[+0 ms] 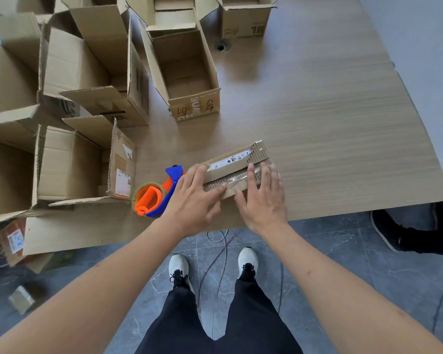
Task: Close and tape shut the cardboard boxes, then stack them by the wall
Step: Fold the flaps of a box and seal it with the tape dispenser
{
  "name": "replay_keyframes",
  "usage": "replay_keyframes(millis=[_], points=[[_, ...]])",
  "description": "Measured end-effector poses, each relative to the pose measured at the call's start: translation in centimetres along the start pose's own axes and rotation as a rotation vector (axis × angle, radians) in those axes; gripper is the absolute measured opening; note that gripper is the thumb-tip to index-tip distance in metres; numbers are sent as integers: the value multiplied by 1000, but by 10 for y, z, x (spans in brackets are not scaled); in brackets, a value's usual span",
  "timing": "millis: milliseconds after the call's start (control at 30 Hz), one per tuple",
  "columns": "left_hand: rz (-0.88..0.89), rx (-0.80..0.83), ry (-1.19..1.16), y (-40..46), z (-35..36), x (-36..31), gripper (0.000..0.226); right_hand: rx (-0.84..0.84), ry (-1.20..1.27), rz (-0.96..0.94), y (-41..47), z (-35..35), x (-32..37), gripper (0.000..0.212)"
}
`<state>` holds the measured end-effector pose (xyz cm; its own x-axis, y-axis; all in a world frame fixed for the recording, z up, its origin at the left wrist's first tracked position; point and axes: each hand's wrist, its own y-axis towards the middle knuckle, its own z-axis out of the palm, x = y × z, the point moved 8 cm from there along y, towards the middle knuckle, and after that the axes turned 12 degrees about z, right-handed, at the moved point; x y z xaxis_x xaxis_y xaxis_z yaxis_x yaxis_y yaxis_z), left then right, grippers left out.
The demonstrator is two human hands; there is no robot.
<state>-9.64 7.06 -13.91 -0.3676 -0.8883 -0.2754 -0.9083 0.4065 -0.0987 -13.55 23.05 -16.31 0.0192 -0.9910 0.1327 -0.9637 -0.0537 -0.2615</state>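
Observation:
A small flat cardboard box (pixel 237 164) lies near the front edge of the wooden table (pixel 330 123), its flaps closed and a strip of clear tape along the seam. My left hand (pixel 192 203) rests on the box's left end with straight fingers. My right hand (pixel 265 198) presses flat on the taped seam at the right side. An orange and blue tape dispenser (pixel 154 195) lies on the table just left of my left hand.
Several open cardboard boxes crowd the table's left and back, the nearest (pixel 187 72) standing empty beyond the small box. A cable hole (pixel 222 46) is in the tabletop. Another person's black shoe (pixel 386 231) stands on the floor at right. Cables run between my feet.

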Motion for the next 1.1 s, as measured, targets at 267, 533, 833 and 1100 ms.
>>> replay_keyframes(millis=[267, 533, 833, 1100], points=[[-10, 25, 87, -6, 0, 14, 55, 36, 9, 7, 17, 4, 5, 72], [46, 84, -111, -15, 7, 13, 83, 84, 520, 96, 34, 3, 15, 58], [23, -19, -192, -19, 18, 10, 83, 165, 596, -91, 30, 5, 17, 59], [55, -155, -21, -5, 9, 15, 76, -100, 540, -434, -10, -5, -4, 25]])
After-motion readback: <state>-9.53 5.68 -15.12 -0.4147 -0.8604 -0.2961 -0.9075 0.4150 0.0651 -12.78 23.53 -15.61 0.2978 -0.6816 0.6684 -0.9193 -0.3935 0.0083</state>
